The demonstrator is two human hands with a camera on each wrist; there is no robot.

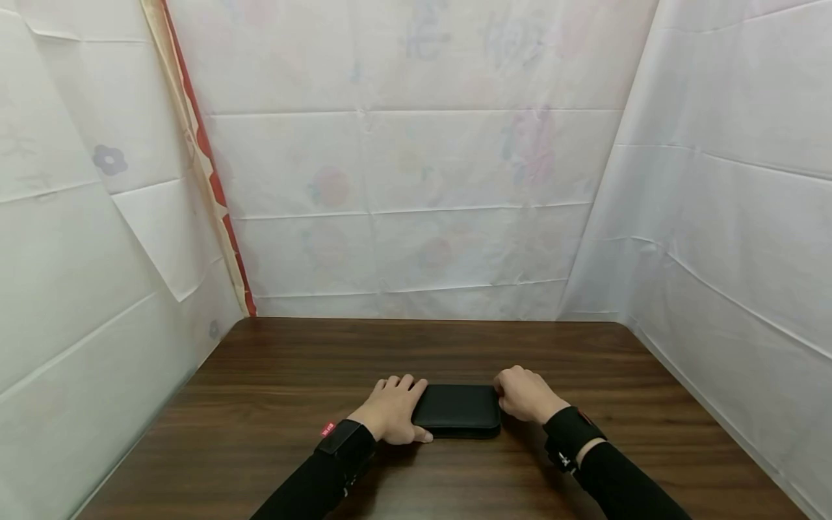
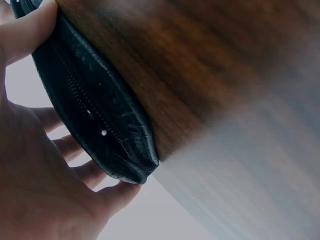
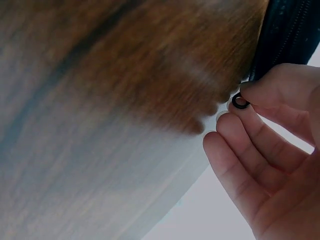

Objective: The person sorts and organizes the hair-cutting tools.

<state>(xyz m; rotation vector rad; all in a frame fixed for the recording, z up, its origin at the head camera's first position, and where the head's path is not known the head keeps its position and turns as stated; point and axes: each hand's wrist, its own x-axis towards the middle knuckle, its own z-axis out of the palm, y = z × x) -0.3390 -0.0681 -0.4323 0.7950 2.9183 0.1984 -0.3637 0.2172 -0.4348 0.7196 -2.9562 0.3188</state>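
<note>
A black zippered case [image 1: 457, 406], smooth on top with rounded corners, lies flat on the wooden table between both hands. My left hand [image 1: 393, 412] holds its left end, thumb at the near edge and fingers spread along the far side. In the left wrist view, a dark zipper [image 2: 116, 131] runs along that end. At the case's right end, my right hand [image 1: 528, 393] pinches a small black ring-shaped zipper pull [image 3: 240, 102] between thumb and index finger. Its other fingers are bent beside the pull.
The brown wood-grain table [image 1: 312, 354] reaches back to a white sheet [image 1: 416, 253] with faint prints. More white sheeting hangs along the left and right sides. A red-and-cream edge strip [image 1: 211, 173] runs down the back left corner. Black bands [image 1: 572, 432] wrap both wrists.
</note>
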